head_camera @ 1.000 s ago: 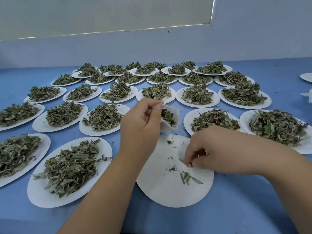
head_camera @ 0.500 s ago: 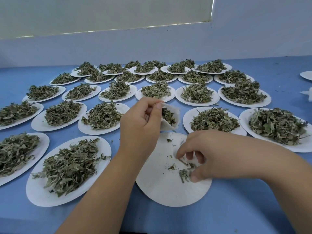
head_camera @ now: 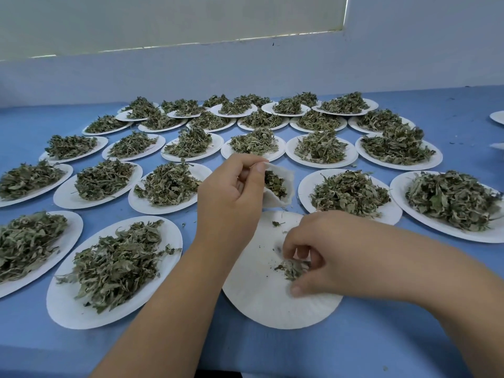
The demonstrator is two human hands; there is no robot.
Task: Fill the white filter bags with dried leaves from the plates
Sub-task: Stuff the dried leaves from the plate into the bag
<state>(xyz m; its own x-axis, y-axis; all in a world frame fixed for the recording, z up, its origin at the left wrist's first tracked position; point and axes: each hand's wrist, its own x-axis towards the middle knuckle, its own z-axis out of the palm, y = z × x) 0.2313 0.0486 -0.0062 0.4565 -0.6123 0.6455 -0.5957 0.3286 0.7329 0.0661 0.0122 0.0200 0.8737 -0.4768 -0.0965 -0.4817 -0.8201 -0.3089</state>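
Observation:
My left hand [head_camera: 231, 197] pinches the rim of a white filter bag [head_camera: 281, 196] and holds it open above the table; dark dried leaves show inside its mouth. Just below it lies a nearly bare white paper plate [head_camera: 261, 301] with a few crumbs. On that plate my right hand [head_camera: 321, 257] curls its fingers and thumb round a small clump of dried leaves [head_camera: 291, 270], still touching the plate surface.
Several white paper plates heaped with dried leaves cover the blue table [head_camera: 354, 347], among them one at the near left [head_camera: 114, 271] and one at the right [head_camera: 450, 203]. A pale wall [head_camera: 245, 69] bounds the far edge. Another plate rim [head_camera: 497, 117] shows far right.
My right hand has swept the scattered leaves on the near plate together and closed its fingers round them. My left hand and the bag have stayed put.

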